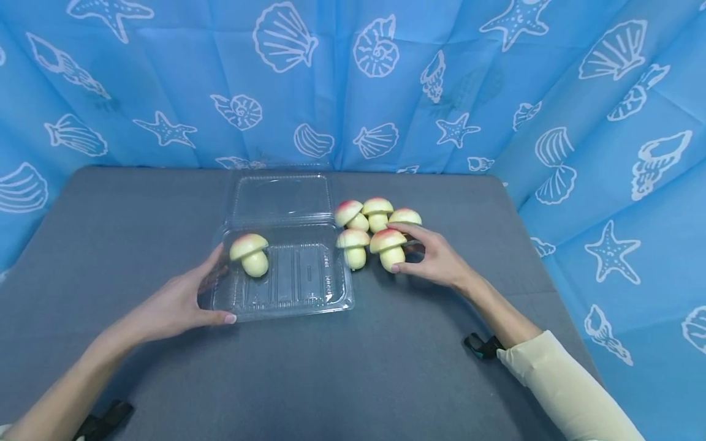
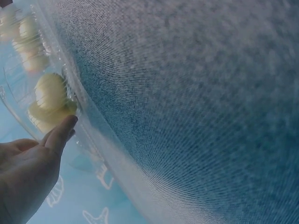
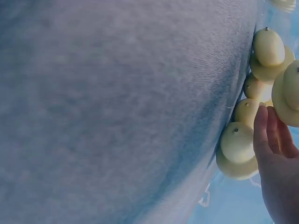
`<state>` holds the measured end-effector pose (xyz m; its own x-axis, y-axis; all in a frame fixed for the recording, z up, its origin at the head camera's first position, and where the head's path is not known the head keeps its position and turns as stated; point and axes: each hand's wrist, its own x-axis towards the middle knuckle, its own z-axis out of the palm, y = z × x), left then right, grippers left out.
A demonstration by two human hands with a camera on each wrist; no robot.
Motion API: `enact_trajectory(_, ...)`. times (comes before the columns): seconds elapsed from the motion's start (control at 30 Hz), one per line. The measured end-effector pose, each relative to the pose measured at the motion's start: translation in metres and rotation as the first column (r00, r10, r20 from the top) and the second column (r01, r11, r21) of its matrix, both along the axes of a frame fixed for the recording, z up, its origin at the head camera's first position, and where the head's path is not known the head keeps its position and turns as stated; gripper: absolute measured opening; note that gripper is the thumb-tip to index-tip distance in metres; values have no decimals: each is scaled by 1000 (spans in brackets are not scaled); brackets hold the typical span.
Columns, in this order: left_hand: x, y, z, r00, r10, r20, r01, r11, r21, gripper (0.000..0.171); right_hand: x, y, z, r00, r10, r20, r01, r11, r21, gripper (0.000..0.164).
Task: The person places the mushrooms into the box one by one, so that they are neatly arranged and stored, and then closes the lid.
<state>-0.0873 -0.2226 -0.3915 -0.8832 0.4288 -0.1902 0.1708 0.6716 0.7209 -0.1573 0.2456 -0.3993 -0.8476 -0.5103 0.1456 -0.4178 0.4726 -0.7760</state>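
My left hand (image 1: 179, 303) holds the left side of a clear plastic clamshell box (image 1: 342, 301), thumb at its front corner and fingers along the side wall. One toy mushroom (image 1: 255, 263), cream with a reddish cap, stands tilted in the left part of the box. To the right of the box, my right hand (image 1: 436, 260) pinches another mushroom (image 1: 390, 250) between thumb below and fingers by the cap. In the right wrist view this mushroom (image 3: 290, 91) sits higher than its neighbours. My left fingers (image 2: 58, 135) show against the box wall in the left wrist view.
Several more mushrooms (image 1: 377, 211) cluster behind and beside the held one, near the box's right edge. The box's lid (image 1: 281, 199) lies folded back toward the rear. A grey cloth covers the table (image 1: 353, 380); a blue shell-print curtain (image 1: 342, 92) hangs behind it.
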Motion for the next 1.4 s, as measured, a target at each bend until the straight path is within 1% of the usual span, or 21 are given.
enact_trajectory(0.17,-1,0,1,1000,1,10,-1,1000,-11,128,-3,-4,2,999,1,-33,-1,1000,10,75)
enact_trajectory(0.3,-3,3,0,1000,-3,8,3,1000,-15,128,-4,-8,6,999,1,-48,-1,1000,-1,75)
enact_trajectory(0.33,-3,4,-1,1000,-7,3,7,1000,-17,128,-3,-10,8,999,0,-52,0,1000,-6,74)
enact_trajectory(0.43,-4,7,-3,1000,-15,-2,15,1000,-11,127,2,-18,23,998,6,-59,-7,1000,-23,73)
enact_trajectory(0.57,-3,7,-3,1000,-9,1,9,1000,1,127,9,-30,42,998,22,-53,-24,999,-32,70)
enact_trajectory(0.7,-3,6,0,1000,-9,5,9,1000,5,127,9,-37,48,998,33,-48,-35,999,-40,70)
enact_trajectory(0.97,-2,5,4,1000,-6,20,5,1000,26,124,4,-47,52,997,47,-63,-51,997,-57,71)
enact_trajectory(1.1,-2,3,3,1000,2,20,-2,1000,24,125,0,-54,52,996,80,-45,-83,994,-74,73)
enact_trajectory(1.2,0,2,3,1000,4,15,-4,1000,11,125,-7,-57,44,993,110,-37,-113,989,-93,75)
enact_trajectory(1.33,1,1,3,1000,3,8,-3,1000,1,125,-17,-60,29,991,125,-42,-129,985,-112,75)
enact_trajectory(1.4,1,1,3,1000,3,9,-3,1000,0,125,-18,-62,26,990,135,-46,-139,983,-121,74)
